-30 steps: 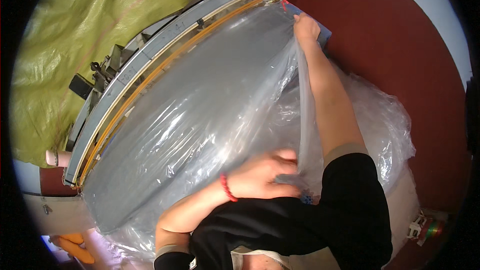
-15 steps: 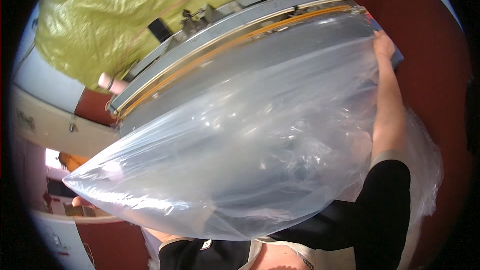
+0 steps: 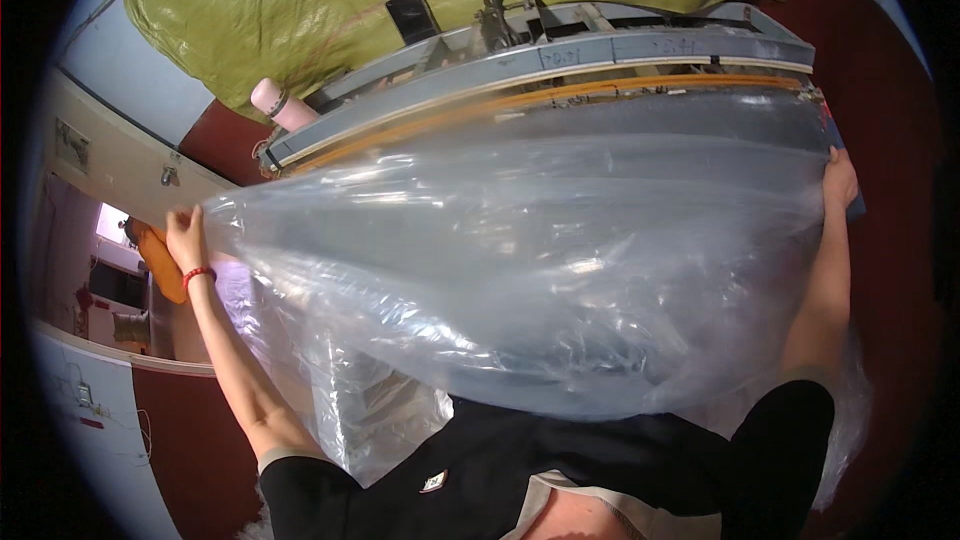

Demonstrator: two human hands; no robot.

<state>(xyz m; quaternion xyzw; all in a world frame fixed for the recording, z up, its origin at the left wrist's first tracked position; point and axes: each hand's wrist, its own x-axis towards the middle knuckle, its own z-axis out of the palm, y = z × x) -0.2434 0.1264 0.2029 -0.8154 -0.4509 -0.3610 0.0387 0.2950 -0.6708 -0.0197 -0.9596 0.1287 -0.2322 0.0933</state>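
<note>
A wide sheet of clear plastic film (image 3: 520, 260) is stretched between my two hands in front of my chest. My left hand (image 3: 186, 238), with a red bracelet at its wrist, pinches the film's left corner. At the far right, my right hand (image 3: 840, 180) is closed on the film's other edge, beside the blue end of a work table. Behind the film runs a long grey metal sealing machine (image 3: 560, 58) with an orange strip (image 3: 580, 92) along its near side. The film's far edge lies over the dark tabletop (image 3: 740, 115) in front of that strip.
A pink bottle (image 3: 283, 105) stands by the machine's left end, and a dark phone-like slab (image 3: 412, 17) leans at its back. Yellow-green woven sheeting (image 3: 300, 10) hangs behind. More clear film (image 3: 370, 400) hangs at lower left. A doorway opens on the left.
My left hand has risen and come into full view, lifting the film's left corner toward the machine. The view has shifted, so the machine sits farther right.
</note>
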